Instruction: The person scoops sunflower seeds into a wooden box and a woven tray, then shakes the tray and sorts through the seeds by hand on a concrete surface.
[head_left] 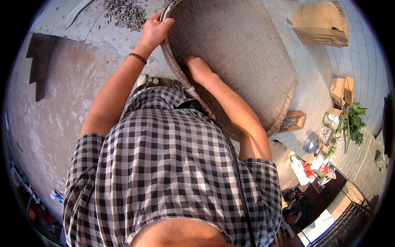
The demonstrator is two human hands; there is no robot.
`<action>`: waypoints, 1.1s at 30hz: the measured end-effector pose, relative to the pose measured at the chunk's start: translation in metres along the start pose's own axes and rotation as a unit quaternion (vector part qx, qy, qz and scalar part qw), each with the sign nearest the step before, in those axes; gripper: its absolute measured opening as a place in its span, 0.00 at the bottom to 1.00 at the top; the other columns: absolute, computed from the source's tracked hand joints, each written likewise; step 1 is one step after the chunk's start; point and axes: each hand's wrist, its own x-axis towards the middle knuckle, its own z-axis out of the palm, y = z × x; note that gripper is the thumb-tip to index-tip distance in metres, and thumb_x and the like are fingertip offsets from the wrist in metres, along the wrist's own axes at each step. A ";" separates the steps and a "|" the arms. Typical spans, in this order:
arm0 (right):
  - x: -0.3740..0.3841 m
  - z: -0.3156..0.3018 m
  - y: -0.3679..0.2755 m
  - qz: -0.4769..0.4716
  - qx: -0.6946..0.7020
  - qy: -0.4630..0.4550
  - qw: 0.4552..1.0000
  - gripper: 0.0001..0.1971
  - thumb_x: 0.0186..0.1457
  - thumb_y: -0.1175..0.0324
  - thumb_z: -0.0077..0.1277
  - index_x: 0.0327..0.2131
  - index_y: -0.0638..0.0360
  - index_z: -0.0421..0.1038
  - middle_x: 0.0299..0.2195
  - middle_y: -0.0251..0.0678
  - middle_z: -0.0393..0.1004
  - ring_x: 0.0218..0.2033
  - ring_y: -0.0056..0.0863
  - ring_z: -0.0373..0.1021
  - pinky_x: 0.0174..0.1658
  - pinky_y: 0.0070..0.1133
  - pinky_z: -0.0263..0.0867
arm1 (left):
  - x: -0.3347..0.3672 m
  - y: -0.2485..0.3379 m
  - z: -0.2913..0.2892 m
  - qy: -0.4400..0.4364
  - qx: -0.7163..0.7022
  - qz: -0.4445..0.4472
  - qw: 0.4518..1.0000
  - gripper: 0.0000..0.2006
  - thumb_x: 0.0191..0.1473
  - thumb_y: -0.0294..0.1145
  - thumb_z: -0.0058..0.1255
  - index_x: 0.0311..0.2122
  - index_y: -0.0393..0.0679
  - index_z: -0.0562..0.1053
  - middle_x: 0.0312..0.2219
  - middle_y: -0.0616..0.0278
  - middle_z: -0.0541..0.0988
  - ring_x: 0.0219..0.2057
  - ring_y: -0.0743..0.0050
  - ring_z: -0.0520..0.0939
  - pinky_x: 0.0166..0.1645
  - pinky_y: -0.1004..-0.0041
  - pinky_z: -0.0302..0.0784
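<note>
A wide woven winnowing basket (242, 53) with a bound rim stands tilted against my front. My left hand (155, 31) is closed round its rim on the far left side, thumb over the edge. Inside the basket, close to its near left wall, is my right hand (199, 70) with the fingers curled in. Its fingertips are hidden, so whatever they hold cannot be made out. Bare weave shows over most of the basket floor. Beyond my left hand, a pile of dark, slender seeds or pods (125, 13) lies on the concrete.
A pale curved strip (77, 13) lies at the far left. To the right are a large cardboard box (319, 24), smaller cartons (337, 88), a wooden box (303, 120) of dark bits, jars (330, 119), a metal bowl (311, 142) and a green plant (354, 123).
</note>
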 end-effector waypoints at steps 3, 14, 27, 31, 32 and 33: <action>0.002 -0.007 0.005 0.012 0.086 -0.006 0.996 0.13 0.41 0.76 0.54 0.35 0.63 0.74 0.33 0.48 0.75 0.37 0.44 0.73 0.41 0.32 0.69 | -0.003 0.010 -0.002 -0.009 0.018 -0.007 1.000 0.15 0.48 0.36 0.54 0.40 0.38 0.76 0.21 0.72 0.75 0.21 0.88 0.69 0.25 0.80 0.66; -0.079 -0.074 0.043 0.251 0.594 0.018 0.764 0.07 0.52 0.75 0.52 0.36 0.64 0.70 0.27 0.31 0.72 0.28 0.18 0.71 0.31 0.17 0.70 | 0.004 0.000 -0.006 -0.025 0.005 -0.011 1.000 0.18 0.47 0.39 0.54 0.40 0.37 0.76 0.24 0.65 0.79 0.26 0.81 0.75 0.34 0.76 0.72; -0.410 -0.148 0.146 0.403 0.562 0.474 0.545 0.08 0.52 0.78 0.55 0.36 0.64 0.70 0.29 0.35 0.74 0.29 0.24 0.73 0.34 0.20 0.73 | 0.027 -0.015 -0.038 -0.041 -0.041 -0.035 0.998 0.15 0.50 0.36 0.54 0.39 0.35 0.75 0.34 0.66 0.78 0.34 0.78 0.73 0.42 0.76 0.68; -0.449 -0.114 0.184 0.480 0.496 0.519 0.504 0.09 0.51 0.80 0.54 0.37 0.65 0.69 0.28 0.37 0.74 0.29 0.26 0.73 0.34 0.23 0.75 | 0.033 -0.018 -0.047 -0.040 -0.032 -0.028 0.998 0.16 0.50 0.36 0.54 0.39 0.35 0.75 0.33 0.65 0.77 0.35 0.77 0.73 0.43 0.76 0.68; -0.452 -0.105 0.193 0.492 0.479 0.529 0.498 0.09 0.50 0.81 0.54 0.37 0.66 0.69 0.28 0.37 0.74 0.29 0.27 0.74 0.34 0.24 0.76 | 0.035 -0.019 -0.048 -0.041 -0.040 -0.030 0.998 0.16 0.50 0.36 0.54 0.40 0.34 0.75 0.34 0.65 0.77 0.35 0.77 0.73 0.43 0.76 0.68; -0.453 -0.098 0.203 0.532 0.445 0.517 0.501 0.09 0.51 0.81 0.53 0.38 0.66 0.70 0.29 0.37 0.74 0.29 0.27 0.74 0.34 0.25 0.76 | 0.037 -0.020 -0.049 -0.042 -0.048 -0.033 0.997 0.16 0.50 0.36 0.54 0.40 0.34 0.75 0.34 0.64 0.77 0.35 0.76 0.74 0.43 0.76 0.68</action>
